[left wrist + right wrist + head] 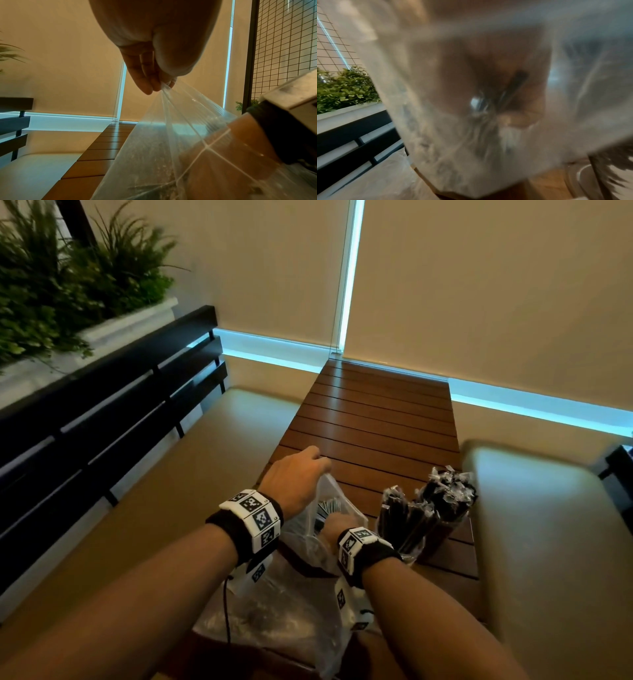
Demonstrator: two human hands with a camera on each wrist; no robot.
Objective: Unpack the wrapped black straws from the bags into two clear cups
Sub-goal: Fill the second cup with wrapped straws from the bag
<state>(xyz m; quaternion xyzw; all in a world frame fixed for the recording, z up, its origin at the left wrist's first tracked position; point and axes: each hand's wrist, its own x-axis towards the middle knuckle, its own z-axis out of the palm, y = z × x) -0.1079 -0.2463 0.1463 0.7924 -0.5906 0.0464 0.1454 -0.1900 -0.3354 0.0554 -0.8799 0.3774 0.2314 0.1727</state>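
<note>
A clear plastic bag (337, 501) stands open at the near end of the wooden table (376, 419). My left hand (323, 469) pinches its rim and holds it up; the left wrist view shows the fingertips (154, 83) pinching the stretched bag (171, 135). My right hand (334, 523) is down inside the bag among wrapped black straws (325, 508). Through the plastic, the blurred right wrist view shows my right hand (513, 108) curled round dark straws (518, 81). Two clear cups (411, 546) packed with wrapped straws (448, 494) stand just right of the bag.
A second crumpled clear bag (274, 618) lies at the table's near edge under my wrists. Cushioned benches (137, 508) flank the table, the left one with a black slatted backrest (102, 412) and a planter (68, 285) behind it. Window blinds close off the far end.
</note>
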